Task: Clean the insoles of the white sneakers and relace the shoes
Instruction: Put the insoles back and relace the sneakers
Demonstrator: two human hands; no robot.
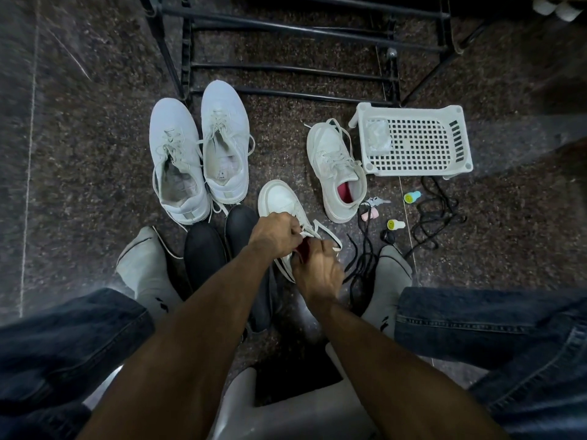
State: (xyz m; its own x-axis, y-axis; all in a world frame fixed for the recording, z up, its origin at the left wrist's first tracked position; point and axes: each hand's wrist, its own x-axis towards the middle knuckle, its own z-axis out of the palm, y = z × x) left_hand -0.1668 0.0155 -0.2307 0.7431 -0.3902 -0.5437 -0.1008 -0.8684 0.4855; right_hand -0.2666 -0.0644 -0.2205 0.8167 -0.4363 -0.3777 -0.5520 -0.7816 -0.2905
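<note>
Seated on a pale stool (295,404), jeans-clad knees wide apart, grey-socked feet planted on the dark speckled floor (79,154). Directly between the feet, a white sneaker (279,201) with toe pointing away, its heel end hidden under both hands. Left hand (274,235) clenched over the tongue area, fingers pinching a white lace (320,228) that loops out to the right of the knuckles. Right hand (319,271) just nearer and touching the left, fingers curled down into the shoe's opening, a glimpse of red lining between the two hands — whether gripping lace or the shoe's edge, impossible to say. Matching sneaker (338,173) beyond and to the right, well clear of the hands, laced, pink-red insole showing, its toe close to an upturned white plastic basket (416,141). A larger pair of white trainers (198,150) side by side to the left, farther off. Black insoles (222,246) lying just left of the held sneaker, partly under the left forearm. Black laces (435,217) tangled on the floor to the right, among small coloured caps and a key — beside the right foot. Black metal rack (286,58) along the top.
</note>
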